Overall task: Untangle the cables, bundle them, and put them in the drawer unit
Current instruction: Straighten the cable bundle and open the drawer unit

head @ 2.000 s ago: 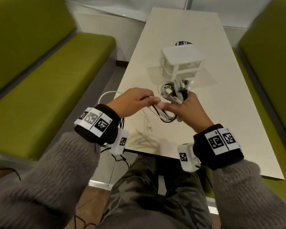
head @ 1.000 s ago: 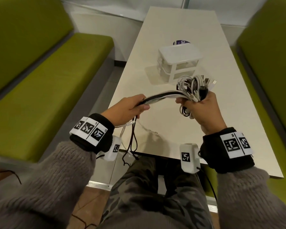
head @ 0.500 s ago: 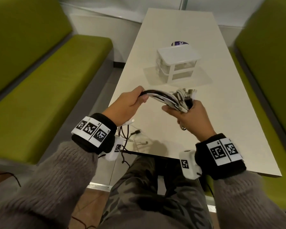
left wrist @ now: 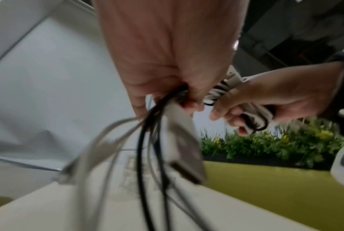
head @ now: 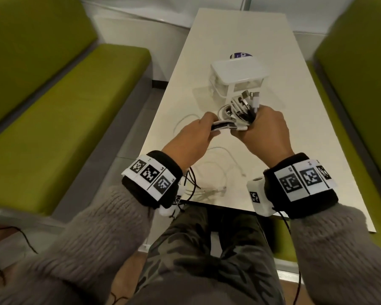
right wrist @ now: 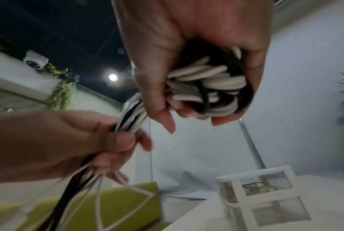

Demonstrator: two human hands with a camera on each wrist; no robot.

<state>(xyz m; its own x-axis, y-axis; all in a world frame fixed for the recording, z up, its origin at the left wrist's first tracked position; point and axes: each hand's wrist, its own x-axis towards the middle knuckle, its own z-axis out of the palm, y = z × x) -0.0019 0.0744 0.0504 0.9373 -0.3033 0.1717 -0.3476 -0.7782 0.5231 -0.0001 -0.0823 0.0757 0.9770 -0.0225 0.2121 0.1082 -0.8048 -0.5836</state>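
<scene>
My right hand [head: 264,128] grips a coiled bundle of white and black cables [head: 240,110] above the table, plugs sticking up from the top; the coil [right wrist: 208,87] fills its palm in the right wrist view. My left hand [head: 196,137] sits just left of it and holds the loose strands [head: 288,128] running out of the bundle. Those strands [left wrist: 153,140] hang down from its fingers toward the table. The white drawer unit [head: 238,77] with clear drawers stands on the table right behind the bundle; in the right wrist view a cable lies inside its upper drawer [right wrist: 254,186].
Loose white cable ends [head: 216,170] trail on the white table [head: 317,133] near its front edge, under my left wrist. A round purple sticker [head: 240,55] lies behind the drawer unit. Green benches [head: 59,111] flank the table on both sides.
Over the last second my hands have come together: the left hand slid along the strands toward the bundle, and the stretched length between the hands has shrunk to almost nothing.
</scene>
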